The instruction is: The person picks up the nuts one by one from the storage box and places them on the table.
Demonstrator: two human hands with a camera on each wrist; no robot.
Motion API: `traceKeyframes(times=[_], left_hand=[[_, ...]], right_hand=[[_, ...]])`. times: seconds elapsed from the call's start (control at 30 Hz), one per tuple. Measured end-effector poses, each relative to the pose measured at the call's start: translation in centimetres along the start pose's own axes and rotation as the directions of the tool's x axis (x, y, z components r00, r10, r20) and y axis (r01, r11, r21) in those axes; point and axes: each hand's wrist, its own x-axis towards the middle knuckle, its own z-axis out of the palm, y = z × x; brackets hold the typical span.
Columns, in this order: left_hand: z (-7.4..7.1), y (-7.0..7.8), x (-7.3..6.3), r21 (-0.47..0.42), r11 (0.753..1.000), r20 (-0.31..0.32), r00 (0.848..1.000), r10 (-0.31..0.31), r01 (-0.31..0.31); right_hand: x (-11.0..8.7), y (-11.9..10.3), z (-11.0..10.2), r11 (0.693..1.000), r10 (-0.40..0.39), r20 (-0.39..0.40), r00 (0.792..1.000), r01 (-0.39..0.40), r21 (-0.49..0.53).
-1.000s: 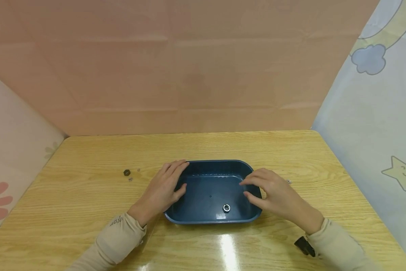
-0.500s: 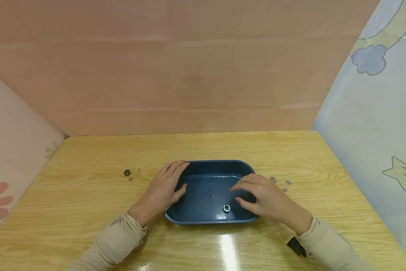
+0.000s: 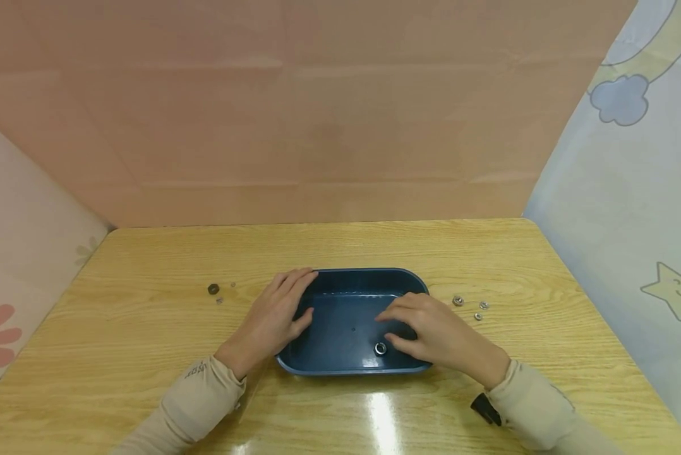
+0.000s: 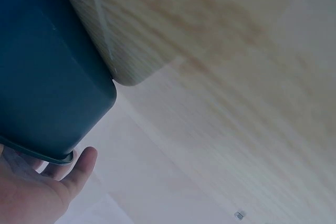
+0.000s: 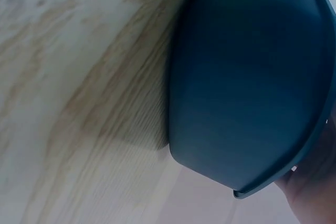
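A dark blue rectangular tray stands on the table in the head view. Inside it, near the front wall, lies a nut with a shiny ring face. My left hand rests on the tray's left rim, fingers stretched along the far corner and thumb over the inside. Over the right part of the tray hovers my right hand, thumb and fingers apart and nothing seen between them. Its thumb is close to the nut. Each wrist view mostly shows the tray's outer wall, with part of a hand at the rim on the left.
Right of the tray lie silvery nuts, a larger one and two smaller ones. To the left are a black nut and two tiny metal pieces. A black object shows by the right sleeve. Paper-covered walls enclose the table.
My right hand has moved left, from the tray's right rim to above its inside, towards the nut. The silvery nuts on the right have come into view. The left hand stays put.
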Motion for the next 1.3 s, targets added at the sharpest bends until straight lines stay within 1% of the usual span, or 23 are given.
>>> traceKeyframes(times=[0.67,0.8,1.0,1.1,1.3], left_hand=[[-0.1,0.0,0.1,0.008,1.0,0.01,1.0,-0.001,0.001],[-0.1,0.1,0.0,0.002,1.0,0.014,1.0,-0.006,0.006],[-0.1,0.1,0.0,-0.004,1.0,0.015,1.0,-0.009,0.009],[-0.1,0.0,0.0,-0.005,1.0,0.013,1.0,-0.009,0.009],[-0.1,0.0,0.1,-0.006,1.0,0.012,1.0,-0.007,0.007]], right_hand=[[0.7,-0.7,0.8,1.0,0.002,0.087,0.996,-0.002,-0.008],[0.8,-0.7,0.8,1.0,0.018,0.106,0.994,-0.019,0.006],[0.8,-0.6,1.1,0.996,0.045,0.165,0.985,-0.057,0.068],[0.9,-0.5,1.2,0.995,0.042,0.174,0.984,-0.056,0.079],[1.0,-0.4,1.4,0.996,0.034,0.186,0.982,-0.048,0.069]])
